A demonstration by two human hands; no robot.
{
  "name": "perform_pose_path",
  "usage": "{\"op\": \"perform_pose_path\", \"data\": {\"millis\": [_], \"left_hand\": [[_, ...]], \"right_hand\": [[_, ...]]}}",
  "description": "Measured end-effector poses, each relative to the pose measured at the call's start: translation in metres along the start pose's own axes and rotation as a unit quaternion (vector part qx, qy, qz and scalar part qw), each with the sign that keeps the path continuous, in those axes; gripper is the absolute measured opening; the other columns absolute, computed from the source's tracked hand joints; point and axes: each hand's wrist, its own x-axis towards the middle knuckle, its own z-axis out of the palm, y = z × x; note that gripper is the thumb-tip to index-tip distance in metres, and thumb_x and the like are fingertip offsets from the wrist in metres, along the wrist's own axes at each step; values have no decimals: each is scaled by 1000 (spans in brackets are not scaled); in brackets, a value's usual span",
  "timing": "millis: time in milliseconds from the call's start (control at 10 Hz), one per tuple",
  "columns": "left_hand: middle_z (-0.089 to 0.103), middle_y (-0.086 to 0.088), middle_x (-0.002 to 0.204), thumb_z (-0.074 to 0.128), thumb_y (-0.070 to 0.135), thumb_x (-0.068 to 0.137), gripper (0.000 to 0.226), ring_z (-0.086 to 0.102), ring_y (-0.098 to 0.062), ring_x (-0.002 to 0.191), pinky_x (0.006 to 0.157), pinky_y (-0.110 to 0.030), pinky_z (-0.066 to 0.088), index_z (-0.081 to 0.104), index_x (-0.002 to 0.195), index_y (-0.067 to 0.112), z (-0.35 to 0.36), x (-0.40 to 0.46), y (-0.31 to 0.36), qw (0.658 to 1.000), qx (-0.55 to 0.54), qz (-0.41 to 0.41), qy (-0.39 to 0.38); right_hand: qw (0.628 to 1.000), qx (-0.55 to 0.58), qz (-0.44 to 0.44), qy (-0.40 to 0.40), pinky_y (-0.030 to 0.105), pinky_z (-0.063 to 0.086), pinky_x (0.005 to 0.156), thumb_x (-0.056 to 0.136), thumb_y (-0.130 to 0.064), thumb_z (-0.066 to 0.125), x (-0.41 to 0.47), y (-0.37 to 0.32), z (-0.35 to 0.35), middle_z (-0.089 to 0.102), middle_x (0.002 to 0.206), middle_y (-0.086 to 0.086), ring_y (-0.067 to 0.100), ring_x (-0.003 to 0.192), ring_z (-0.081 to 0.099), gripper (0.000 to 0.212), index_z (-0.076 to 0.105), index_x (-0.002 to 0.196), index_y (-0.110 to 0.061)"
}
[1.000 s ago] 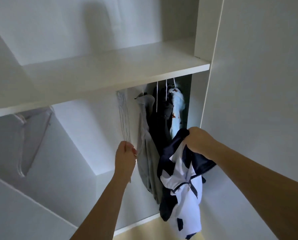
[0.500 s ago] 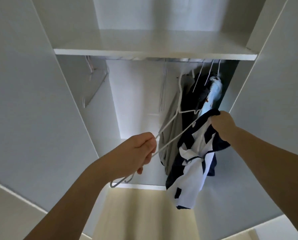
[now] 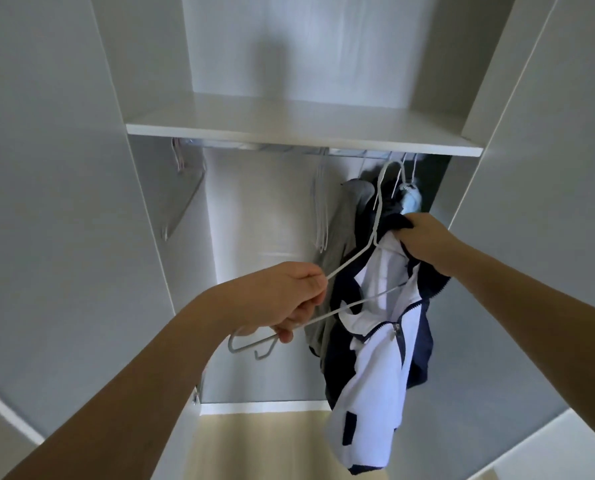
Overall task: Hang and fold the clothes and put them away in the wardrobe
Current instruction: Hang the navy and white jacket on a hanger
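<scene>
My left hand (image 3: pixel 282 299) grips one end of a white wire hanger (image 3: pixel 375 216), whose hook points up toward the rail (image 3: pixel 289 147) under the shelf. My right hand (image 3: pixel 424 240) holds a navy and white zip jacket (image 3: pixel 375 368) bunched at its top; the rest dangles down in front of the open wardrobe. The hanger's far shoulder lies against the jacket near my right hand. Behind them a grey garment (image 3: pixel 341 237) and dark clothes (image 3: pixel 389 202) hang at the rail's right end.
A white shelf (image 3: pixel 303 129) spans the wardrobe above the rail. Several bare hangers (image 3: pixel 320 209) hang mid-rail and more hang at the far left (image 3: pixel 178 157). Open doors (image 3: pixel 47 202) flank both sides. Light wood floor (image 3: pixel 254 445) shows below.
My left hand took a white hanger off the rail and drew it down and out toward me. My right hand kept hold of the jacket. The view tilted and pulled back.
</scene>
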Motion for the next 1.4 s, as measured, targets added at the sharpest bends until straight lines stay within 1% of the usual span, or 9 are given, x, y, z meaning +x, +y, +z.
{"op": "perform_pose_path", "data": {"millis": [200,500,600,700,800,900,1000,1200,1400], "left_hand": [[31,-3,57,34,23,104,29,26,-13,44,57,-36,50,46,82,10,3,30,-22,999,-25,33,12],[36,3,57,42,18,102,29,29,-11,51,54,-26,33,51,75,13,-25,34,-32,991,-17,132,-10],[40,-1,58,47,27,100,30,35,-12,50,56,-24,42,53,74,14,-27,36,-28,992,28,116,-38],[59,3,85,45,63,89,42,55,-15,76,74,-29,45,56,93,23,-29,47,-50,941,306,53,133],[49,-4,124,63,54,82,58,49,-25,111,90,-39,45,44,127,22,-18,53,-85,845,328,66,417],[39,-9,128,76,39,77,72,49,-27,110,81,-33,43,33,131,18,5,57,-85,894,-110,-16,435],[51,-5,116,71,55,76,71,55,-20,95,71,-33,45,37,129,23,28,61,-84,920,-275,-202,192],[67,-12,102,54,31,92,22,62,-23,84,73,-34,52,63,104,14,61,81,-90,954,-208,-199,82],[62,-17,80,41,-2,93,20,59,-28,69,61,-38,52,60,88,-1,30,87,-76,860,-431,-177,209]], "right_hand": [[981,180,60,-34,34,48,67,93,-13,52,-32,-24,-2,62,74,10,23,65,57,17,67,84,-14],[999,44,8,-26,32,45,85,94,-7,45,-51,-41,-13,61,101,14,24,94,54,22,62,106,2],[998,32,27,-39,13,37,61,97,-6,36,-58,-45,-14,48,97,7,18,79,46,22,56,107,-6],[997,30,61,-47,13,32,58,95,-8,37,-52,-35,-13,45,91,7,19,76,41,17,51,86,-12],[997,17,73,-35,17,31,59,90,-6,40,-45,-37,-12,41,75,0,17,69,38,25,44,68,-19],[992,28,119,-4,29,30,60,86,4,44,-38,-36,-15,38,71,5,17,65,35,24,40,66,-9],[990,34,137,7,29,27,59,86,3,45,-36,-36,-18,38,71,5,17,64,34,24,41,66,-10],[978,108,172,49,28,21,56,86,6,39,-46,-22,-25,32,65,7,20,59,26,30,33,62,-11],[982,68,165,57,29,26,58,80,-14,46,-66,8,-31,40,67,8,21,61,35,17,40,64,-10]]}}
